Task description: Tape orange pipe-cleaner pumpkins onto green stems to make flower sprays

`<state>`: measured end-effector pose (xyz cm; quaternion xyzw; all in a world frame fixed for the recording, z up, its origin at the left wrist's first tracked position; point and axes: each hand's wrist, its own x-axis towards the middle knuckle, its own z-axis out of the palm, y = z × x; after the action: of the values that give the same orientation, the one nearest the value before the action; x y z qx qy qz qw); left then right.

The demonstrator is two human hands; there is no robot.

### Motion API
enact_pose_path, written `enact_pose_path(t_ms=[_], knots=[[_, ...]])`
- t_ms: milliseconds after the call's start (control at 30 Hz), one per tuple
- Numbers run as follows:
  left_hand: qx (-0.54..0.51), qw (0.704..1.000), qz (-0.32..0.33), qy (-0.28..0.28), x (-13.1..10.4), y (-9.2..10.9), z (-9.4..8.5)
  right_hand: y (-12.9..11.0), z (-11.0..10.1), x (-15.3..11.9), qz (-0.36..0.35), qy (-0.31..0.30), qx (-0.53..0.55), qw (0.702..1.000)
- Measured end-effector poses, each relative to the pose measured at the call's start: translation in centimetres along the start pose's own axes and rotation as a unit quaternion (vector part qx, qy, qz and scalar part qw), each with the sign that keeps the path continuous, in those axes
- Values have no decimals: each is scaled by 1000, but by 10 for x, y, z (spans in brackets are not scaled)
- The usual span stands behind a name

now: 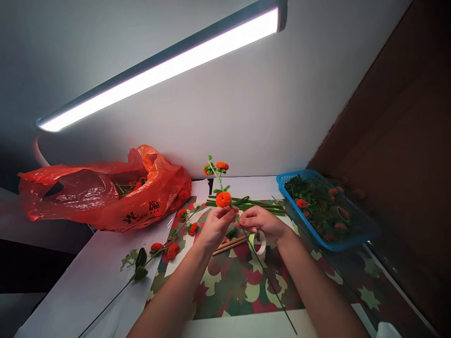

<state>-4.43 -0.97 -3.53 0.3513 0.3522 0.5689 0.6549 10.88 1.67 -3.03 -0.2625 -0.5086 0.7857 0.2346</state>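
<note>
My left hand (219, 226) pinches a green stem just below an orange fuzzy flower (223, 199). Above it the same stem carries smaller orange flowers (221, 166) and green buds. My right hand (262, 222) has its fingers closed on the stem's wrapped part, close to my left hand. A roll of pale green tape (260, 244) hangs beneath my right hand. The bare lower stem (276, 292) slants down toward the front edge.
An orange plastic bag (102, 202) with flowers inside lies at the left. A finished-looking flower branch (141, 270) rests below it. Green stems (260, 205) and brown sticks (229, 245) lie behind my hands. At right stands a blue basket (299, 213) of leaves and flowers.
</note>
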Motion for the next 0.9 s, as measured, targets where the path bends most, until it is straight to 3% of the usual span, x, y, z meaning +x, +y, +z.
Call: enact_pose_path(t_ms=[100, 233, 400, 500, 600, 700, 833, 900], knots=[[-11, 1000, -18, -14, -1, -3, 0, 15, 3, 10, 6, -21, 46, 999], [-12, 1000, -8, -1, 1, -2, -4, 16, 9, 14, -22, 16, 65, 998], [121, 991, 31, 56, 1, 5, -3, -5, 16, 2, -101, 156, -56, 981], [112, 992, 28, 52, -2, 5, 1, -11, 20, -2, -115, 194, -106, 968], [56, 997, 31, 44, -4, 2, 6, -7, 16, -2, -77, 113, -1, 991], [-7, 1000, 14, 11, -6, 0, 9, 2, 11, 3, -41, 5, 139, 989], [-31, 997, -64, -42, -9, -1, 0, 17, 17, 11, -20, -54, 203, 977], [-21, 997, -63, -36, -10, -4, -8, 22, 24, 14, -8, -72, 219, 973]])
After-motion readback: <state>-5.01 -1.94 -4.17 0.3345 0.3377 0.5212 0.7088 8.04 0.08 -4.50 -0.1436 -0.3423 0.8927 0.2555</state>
